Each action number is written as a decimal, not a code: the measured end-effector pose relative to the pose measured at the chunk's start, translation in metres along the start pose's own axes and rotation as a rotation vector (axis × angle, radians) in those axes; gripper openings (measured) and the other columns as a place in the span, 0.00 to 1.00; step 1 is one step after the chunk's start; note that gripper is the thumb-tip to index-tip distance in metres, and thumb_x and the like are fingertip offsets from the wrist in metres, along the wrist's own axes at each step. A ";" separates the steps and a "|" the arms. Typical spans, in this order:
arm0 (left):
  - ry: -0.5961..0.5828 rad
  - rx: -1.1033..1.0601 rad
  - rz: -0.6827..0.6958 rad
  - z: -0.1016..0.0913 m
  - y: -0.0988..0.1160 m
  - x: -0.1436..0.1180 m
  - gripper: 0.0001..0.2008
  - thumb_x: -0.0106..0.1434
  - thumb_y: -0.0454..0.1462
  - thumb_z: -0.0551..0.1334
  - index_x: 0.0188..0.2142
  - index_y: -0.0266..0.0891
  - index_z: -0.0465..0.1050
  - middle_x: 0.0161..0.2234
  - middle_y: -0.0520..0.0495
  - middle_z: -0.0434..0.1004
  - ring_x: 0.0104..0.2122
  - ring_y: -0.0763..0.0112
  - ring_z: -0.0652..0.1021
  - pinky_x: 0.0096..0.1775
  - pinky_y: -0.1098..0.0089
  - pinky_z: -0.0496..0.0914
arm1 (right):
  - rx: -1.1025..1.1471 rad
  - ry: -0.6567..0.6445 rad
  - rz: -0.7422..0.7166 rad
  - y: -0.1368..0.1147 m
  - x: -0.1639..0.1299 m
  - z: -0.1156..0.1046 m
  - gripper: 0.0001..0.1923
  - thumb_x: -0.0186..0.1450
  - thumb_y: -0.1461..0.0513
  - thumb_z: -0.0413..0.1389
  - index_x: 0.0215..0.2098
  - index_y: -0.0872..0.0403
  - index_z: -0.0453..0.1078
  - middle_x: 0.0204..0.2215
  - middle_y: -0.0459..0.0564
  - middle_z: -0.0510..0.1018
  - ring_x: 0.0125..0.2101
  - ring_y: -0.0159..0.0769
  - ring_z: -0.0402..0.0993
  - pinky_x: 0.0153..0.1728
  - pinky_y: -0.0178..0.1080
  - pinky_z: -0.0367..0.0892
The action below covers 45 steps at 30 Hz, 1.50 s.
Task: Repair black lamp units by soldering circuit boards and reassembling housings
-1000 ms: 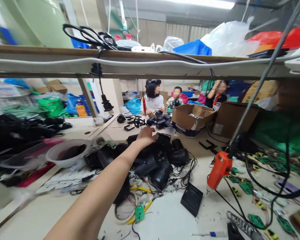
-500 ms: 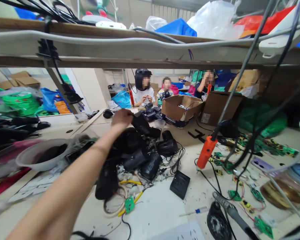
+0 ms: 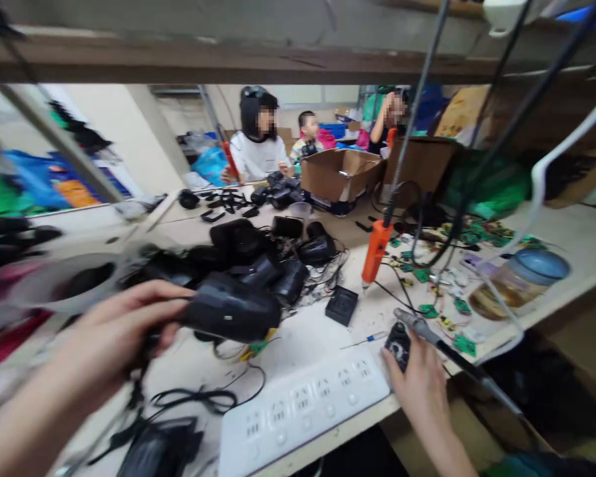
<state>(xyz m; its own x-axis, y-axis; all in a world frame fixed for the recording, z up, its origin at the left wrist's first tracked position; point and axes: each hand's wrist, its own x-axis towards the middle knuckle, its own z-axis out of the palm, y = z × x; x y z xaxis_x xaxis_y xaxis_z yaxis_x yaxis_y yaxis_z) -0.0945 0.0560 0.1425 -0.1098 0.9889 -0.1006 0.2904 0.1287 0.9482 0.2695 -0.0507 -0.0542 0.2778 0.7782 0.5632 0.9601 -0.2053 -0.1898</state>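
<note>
The left hand (image 3: 114, 331) is clenched around one end of a black plastic device housing (image 3: 228, 311), holding it just above the bench (image 3: 322, 331) — near the pile of similar black housings (image 3: 258, 258) behind it. The right hand (image 3: 420, 387) rests at the bench's front edge, fingers touching a small black round stand (image 3: 398, 341) beside a grey-handled soldering iron (image 3: 437, 338); whether it grips anything I cannot tell. A white power strip (image 3: 302, 404) lies between the hands — an orange electric screwdriver (image 3: 376, 248) hangs beyond.
</note>
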 end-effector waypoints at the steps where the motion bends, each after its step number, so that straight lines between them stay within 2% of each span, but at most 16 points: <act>1: 0.015 -0.004 -0.042 0.003 -0.002 -0.012 0.13 0.45 0.44 0.70 0.29 0.41 0.74 0.13 0.57 0.67 0.14 0.74 0.67 0.16 0.75 0.58 | -0.015 0.000 -0.012 0.003 0.001 0.004 0.36 0.71 0.43 0.39 0.57 0.68 0.62 0.40 0.70 0.74 0.42 0.59 0.72 0.39 0.53 0.69; 8: -0.038 -0.251 -0.130 0.067 -0.013 -0.035 0.10 0.42 0.41 0.66 0.24 0.39 0.72 0.13 0.57 0.64 0.13 0.78 0.64 0.17 0.75 0.56 | 0.042 0.082 -0.096 0.042 0.011 0.014 0.39 0.70 0.42 0.39 0.56 0.70 0.62 0.40 0.70 0.76 0.37 0.56 0.74 0.39 0.51 0.70; 13: -0.072 -0.367 -0.179 0.075 -0.010 -0.032 0.10 0.44 0.37 0.66 0.27 0.38 0.72 0.16 0.57 0.65 0.13 0.80 0.64 0.15 0.77 0.55 | 0.024 0.136 -0.165 0.057 0.014 -0.005 0.36 0.71 0.45 0.40 0.52 0.70 0.66 0.39 0.71 0.76 0.37 0.56 0.74 0.38 0.52 0.70; 17: -0.119 -0.515 -0.281 0.083 -0.006 -0.029 0.07 0.46 0.31 0.66 0.27 0.36 0.70 0.15 0.58 0.63 0.13 0.83 0.63 0.15 0.81 0.52 | 0.251 0.065 -0.193 0.027 -0.001 -0.042 0.20 0.71 0.50 0.48 0.38 0.56 0.73 0.32 0.59 0.78 0.33 0.48 0.75 0.38 0.47 0.70; 18: -0.136 -0.545 -0.305 0.086 -0.005 -0.028 0.06 0.47 0.30 0.65 0.27 0.36 0.69 0.15 0.59 0.61 0.12 0.84 0.62 0.14 0.82 0.52 | 0.408 0.005 -0.188 0.010 -0.005 -0.051 0.15 0.70 0.54 0.51 0.36 0.54 0.73 0.31 0.55 0.78 0.32 0.44 0.75 0.37 0.43 0.71; 20: -0.172 -0.578 -0.356 0.093 -0.003 -0.026 0.06 0.50 0.28 0.63 0.26 0.36 0.67 0.14 0.59 0.59 0.12 0.85 0.60 0.14 0.83 0.52 | 0.745 -0.282 -0.139 -0.032 -0.011 -0.065 0.11 0.70 0.59 0.52 0.33 0.51 0.73 0.31 0.50 0.78 0.32 0.38 0.76 0.34 0.36 0.71; 22: -0.203 -0.600 -0.402 0.100 0.000 -0.023 0.07 0.52 0.26 0.61 0.25 0.37 0.64 0.15 0.59 0.59 0.12 0.86 0.59 0.14 0.84 0.52 | 1.036 -0.576 -0.079 -0.080 -0.011 -0.072 0.07 0.67 0.61 0.55 0.40 0.51 0.74 0.35 0.49 0.79 0.32 0.36 0.77 0.35 0.34 0.72; 24: -0.226 -0.624 -0.434 0.105 0.002 -0.019 0.09 0.54 0.25 0.60 0.25 0.37 0.62 0.17 0.59 0.59 0.12 0.87 0.59 0.14 0.86 0.52 | 1.217 -0.784 -0.050 -0.122 -0.009 -0.074 0.29 0.56 0.62 0.65 0.56 0.51 0.68 0.48 0.52 0.76 0.44 0.40 0.75 0.44 0.37 0.72; 25: -0.233 -0.632 -0.445 0.107 0.002 -0.018 0.10 0.55 0.25 0.60 0.25 0.37 0.61 0.18 0.59 0.58 0.12 0.88 0.59 0.14 0.86 0.52 | 1.273 -0.874 -0.071 -0.139 -0.007 -0.074 0.35 0.51 0.62 0.68 0.57 0.51 0.68 0.51 0.52 0.75 0.47 0.42 0.73 0.48 0.38 0.69; 28: -0.239 -0.636 -0.454 0.108 -0.006 -0.015 0.10 0.55 0.24 0.60 0.26 0.37 0.61 0.18 0.59 0.57 0.13 0.87 0.59 0.15 0.86 0.52 | 1.396 -1.298 -0.059 -0.157 -0.007 -0.072 0.10 0.59 0.61 0.61 0.40 0.53 0.77 0.30 0.44 0.78 0.32 0.34 0.74 0.36 0.33 0.69; 30: -0.224 -0.623 -0.433 0.108 -0.018 -0.017 0.09 0.54 0.25 0.61 0.25 0.37 0.62 0.17 0.59 0.58 0.13 0.87 0.59 0.15 0.85 0.52 | 1.332 -1.462 -0.065 -0.145 -0.011 -0.070 0.10 0.65 0.61 0.53 0.32 0.54 0.77 0.20 0.41 0.72 0.23 0.29 0.70 0.27 0.29 0.63; 32: -0.184 -0.597 -0.395 0.109 -0.035 -0.022 0.07 0.52 0.28 0.62 0.26 0.37 0.64 0.16 0.59 0.59 0.13 0.85 0.60 0.16 0.84 0.53 | 1.083 -1.330 -0.175 -0.121 -0.016 -0.066 0.12 0.66 0.62 0.51 0.29 0.54 0.74 0.18 0.42 0.70 0.21 0.29 0.67 0.23 0.30 0.58; 35: -0.114 -0.527 -0.356 0.113 -0.061 -0.034 0.07 0.49 0.32 0.65 0.29 0.38 0.69 0.15 0.58 0.64 0.14 0.80 0.65 0.18 0.80 0.58 | 0.619 -0.856 -0.496 -0.082 -0.022 -0.066 0.10 0.66 0.65 0.52 0.28 0.54 0.71 0.23 0.46 0.73 0.24 0.35 0.68 0.25 0.34 0.58; 38: -0.095 -0.466 -0.360 0.114 -0.078 -0.046 0.09 0.46 0.36 0.65 0.30 0.40 0.71 0.17 0.55 0.71 0.18 0.72 0.73 0.24 0.74 0.66 | 0.313 -0.489 -0.654 -0.059 -0.019 -0.073 0.09 0.64 0.68 0.51 0.28 0.53 0.69 0.28 0.51 0.72 0.28 0.41 0.68 0.29 0.39 0.60; 42: -0.179 -0.394 -0.355 0.102 -0.088 -0.059 0.12 0.45 0.38 0.62 0.31 0.39 0.74 0.29 0.47 0.79 0.33 0.60 0.80 0.40 0.63 0.73 | 0.153 -0.314 -0.621 -0.044 -0.001 -0.084 0.12 0.67 0.67 0.50 0.27 0.54 0.69 0.27 0.51 0.67 0.28 0.41 0.64 0.29 0.41 0.61; 45: -0.256 -0.173 -0.260 0.091 -0.096 -0.062 0.18 0.46 0.38 0.61 0.38 0.40 0.75 0.33 0.44 0.80 0.37 0.54 0.81 0.46 0.56 0.72 | 0.289 -0.281 -0.496 -0.032 0.013 -0.083 0.11 0.71 0.65 0.47 0.38 0.56 0.72 0.27 0.50 0.67 0.28 0.40 0.66 0.28 0.39 0.64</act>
<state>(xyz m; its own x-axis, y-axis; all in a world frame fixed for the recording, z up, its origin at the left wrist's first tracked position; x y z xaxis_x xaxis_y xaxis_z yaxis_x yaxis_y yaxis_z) -0.0288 -0.0106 0.0298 0.0879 0.9144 -0.3951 0.1171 0.3844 0.9157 0.2446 -0.0830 0.0257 -0.2536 0.8736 0.4152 0.9142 0.3568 -0.1922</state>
